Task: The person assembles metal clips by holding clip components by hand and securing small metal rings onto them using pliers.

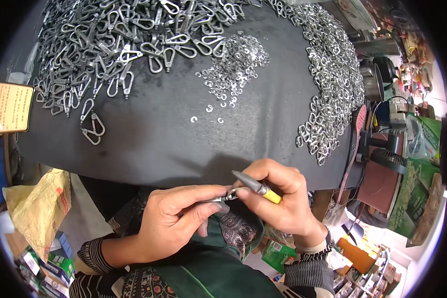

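Observation:
Over the near edge of the black table (149, 154), my left hand (166, 218) pinches a metal snap hook (214, 200), most of it hidden by the fingers. Against its right end, the thumb and finger of my right hand (283, 198) hold a small metal ring (232, 193). That hand also grips a tool with a tapered grey tip and yellow handle (251, 183), tip pointing up-left. A large heap of snap hooks (109, 54) covers the far left. Small open clips (238, 59) lie in the middle, and a long heap of metal links (333, 79) runs along the right.
A printed card or box lid (9, 108) sits at the left edge. Below it hangs a yellow sack (42, 208). Beyond the right edge are a pink-headed stick (360, 121), a dark fan-like object (388, 161) and green boxes (407, 198).

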The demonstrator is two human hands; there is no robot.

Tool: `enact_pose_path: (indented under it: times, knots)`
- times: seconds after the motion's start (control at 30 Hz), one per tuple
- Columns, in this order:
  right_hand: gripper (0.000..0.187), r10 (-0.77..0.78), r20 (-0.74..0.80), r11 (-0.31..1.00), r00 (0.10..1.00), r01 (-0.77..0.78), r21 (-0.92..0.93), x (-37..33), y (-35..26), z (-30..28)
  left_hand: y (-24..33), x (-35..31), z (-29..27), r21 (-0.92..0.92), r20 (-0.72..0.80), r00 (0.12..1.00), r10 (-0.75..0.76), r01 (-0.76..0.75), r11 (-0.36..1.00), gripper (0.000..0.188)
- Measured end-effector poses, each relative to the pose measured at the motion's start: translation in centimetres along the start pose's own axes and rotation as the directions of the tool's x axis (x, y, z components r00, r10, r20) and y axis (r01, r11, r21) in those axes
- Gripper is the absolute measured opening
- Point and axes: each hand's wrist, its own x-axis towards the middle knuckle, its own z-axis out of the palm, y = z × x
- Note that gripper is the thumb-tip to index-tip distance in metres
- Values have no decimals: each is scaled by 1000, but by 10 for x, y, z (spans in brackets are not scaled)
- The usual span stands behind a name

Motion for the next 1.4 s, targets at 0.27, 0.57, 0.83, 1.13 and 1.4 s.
enact_pose_path:
  times: [0.27,0.57,0.83,1.13,1.4]
  knots:
    - [20,-154,153,965,976,182,-190,7,-11,-3,3,2,-10,-95,177,971,-163,182,979,27]
    - [38,-374,-112,248,921,-17,-969,21,-12,1,4,2,-6,-84,162,969,-186,201,976,22]
    - [30,-325,-156,175,933,-103,-979,19,-11,2,8,-1,-7,72,243,954,-175,163,984,19]
    - [28,-248,-157,201,956,-108,-974,12,-10,-3,10,-8,-9,170,206,975,-82,47,984,21]
    - [25,-191,-102,166,976,-71,-984,10,-13,-14,7,0,-10,131,200,980,13,-40,991,20]
